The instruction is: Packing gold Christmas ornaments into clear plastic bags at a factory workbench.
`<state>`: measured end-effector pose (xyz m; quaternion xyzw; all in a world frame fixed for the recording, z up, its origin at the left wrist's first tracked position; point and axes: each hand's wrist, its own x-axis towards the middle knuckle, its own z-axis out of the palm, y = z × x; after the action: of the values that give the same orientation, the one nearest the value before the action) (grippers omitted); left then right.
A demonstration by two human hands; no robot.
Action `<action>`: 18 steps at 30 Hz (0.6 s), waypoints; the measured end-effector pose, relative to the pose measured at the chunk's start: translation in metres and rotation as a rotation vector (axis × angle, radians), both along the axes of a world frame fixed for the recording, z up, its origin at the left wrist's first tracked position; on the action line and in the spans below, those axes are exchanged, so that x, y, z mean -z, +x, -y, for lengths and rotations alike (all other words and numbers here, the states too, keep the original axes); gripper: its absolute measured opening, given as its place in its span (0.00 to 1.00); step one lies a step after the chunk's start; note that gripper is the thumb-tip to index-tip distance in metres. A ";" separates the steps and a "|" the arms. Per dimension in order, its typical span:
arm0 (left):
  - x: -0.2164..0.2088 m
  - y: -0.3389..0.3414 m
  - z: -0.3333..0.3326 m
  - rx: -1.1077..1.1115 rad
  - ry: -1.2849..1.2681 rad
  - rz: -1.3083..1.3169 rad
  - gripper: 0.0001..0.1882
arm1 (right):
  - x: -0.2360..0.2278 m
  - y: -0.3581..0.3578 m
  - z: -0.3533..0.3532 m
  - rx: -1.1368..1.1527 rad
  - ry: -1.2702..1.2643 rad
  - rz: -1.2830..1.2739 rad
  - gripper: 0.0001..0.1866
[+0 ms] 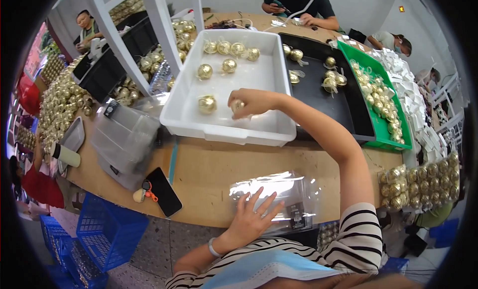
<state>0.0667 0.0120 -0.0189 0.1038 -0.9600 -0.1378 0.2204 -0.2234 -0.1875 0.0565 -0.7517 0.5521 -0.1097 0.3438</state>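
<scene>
My right hand (259, 101) reaches into the front of a white plastic tray (189, 124), its fingers closed round a gold ball (237, 106). Just left of it lies another shiny gold ball (207, 104), and several more rest farther back in the tray. Some of these balls have wisps of clear film or ribbon on them. Near the table's front edge, my left hand (255, 213) lies with its fingers spread on a clear plastic bag (291, 189), which bears a small black label (297, 215).
A black tray (318, 105) and a green tray (406, 139) with gold balls stand to the right. Filled clear bags (124, 139), a phone (163, 191) and a cup (65, 154) lie left. Blue crates (107, 234) stand below. A co-worker (303, 10) sits across.
</scene>
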 end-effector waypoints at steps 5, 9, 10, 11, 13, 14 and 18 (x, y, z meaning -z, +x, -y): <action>0.001 -0.004 -0.005 0.034 0.027 0.030 0.35 | -0.044 -0.008 -0.144 0.519 0.090 1.164 0.31; -0.002 -0.010 -0.010 0.013 0.056 0.075 0.35 | -0.023 -0.008 -0.216 0.447 0.047 1.276 0.34; -0.002 -0.013 -0.011 0.008 0.068 0.082 0.34 | -0.020 -0.004 -0.230 0.515 -0.037 1.186 0.34; -0.003 -0.016 -0.012 0.000 0.081 0.091 0.34 | -0.017 0.002 -0.243 0.581 -0.116 1.092 0.34; -0.007 -0.022 -0.014 0.015 0.080 0.104 0.34 | -0.008 0.008 -0.269 0.710 -0.186 1.051 0.33; -0.008 -0.025 -0.015 0.011 0.092 0.107 0.34 | 0.003 0.005 -0.284 0.801 -0.353 0.857 0.34; -0.012 -0.033 -0.015 -0.003 0.131 0.103 0.35 | 0.053 -0.016 -0.361 1.041 -0.635 0.120 0.28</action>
<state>0.0339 0.0269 -0.0073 0.1264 -0.9589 -0.1946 0.1634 -0.2395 0.1736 0.0036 -0.4413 0.7670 -0.4644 0.0348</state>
